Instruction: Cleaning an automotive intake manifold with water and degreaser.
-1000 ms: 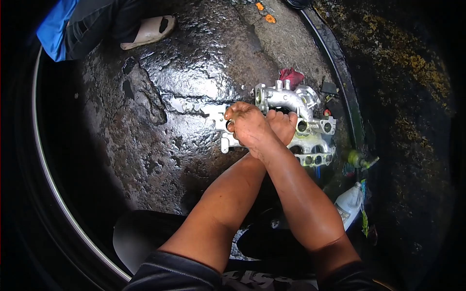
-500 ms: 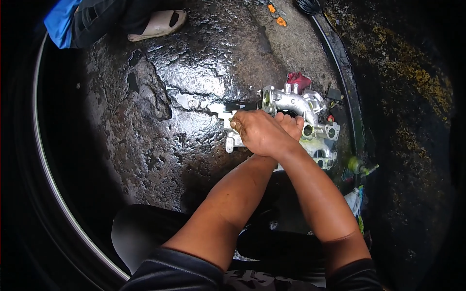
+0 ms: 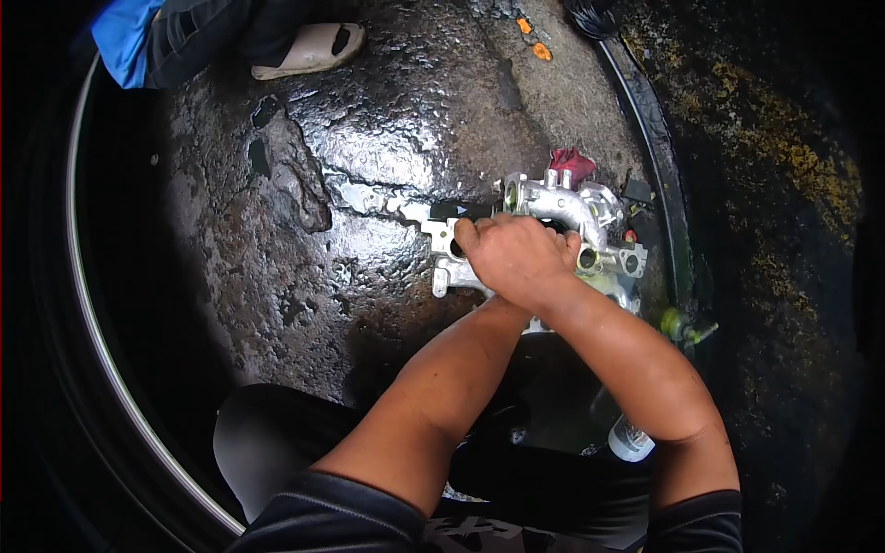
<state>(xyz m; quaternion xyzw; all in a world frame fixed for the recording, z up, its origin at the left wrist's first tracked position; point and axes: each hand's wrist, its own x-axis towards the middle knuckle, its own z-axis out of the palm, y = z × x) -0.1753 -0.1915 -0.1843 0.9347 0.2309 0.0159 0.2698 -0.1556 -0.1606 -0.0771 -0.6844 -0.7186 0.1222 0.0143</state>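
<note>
A silver cast intake manifold (image 3: 562, 200) with curved pipes and flanges lies on the wet ground before me. My right hand (image 3: 521, 258) crosses over the left wrist and presses on a flange (image 3: 444, 238) near the manifold's left end. Its fingers are curled, and whatever lies under them is hidden. Mostly covered by the right hand, my left hand (image 3: 570, 247) shows only curled fingers to the right, gripping the middle of the manifold.
A red cloth (image 3: 573, 163) lies behind the manifold. A greenish bottle (image 3: 682, 326) lies to the right, and a clear bottle (image 3: 631, 440) is beside my right forearm. Another person's sandalled foot (image 3: 309, 52) stands far left. A raised edge (image 3: 645, 120) runs along the right.
My right hand has shifted slightly right along the flange, uncovering a hole at its left end. The right elbow has swung outward, and the clear bottle now shows beside it.
</note>
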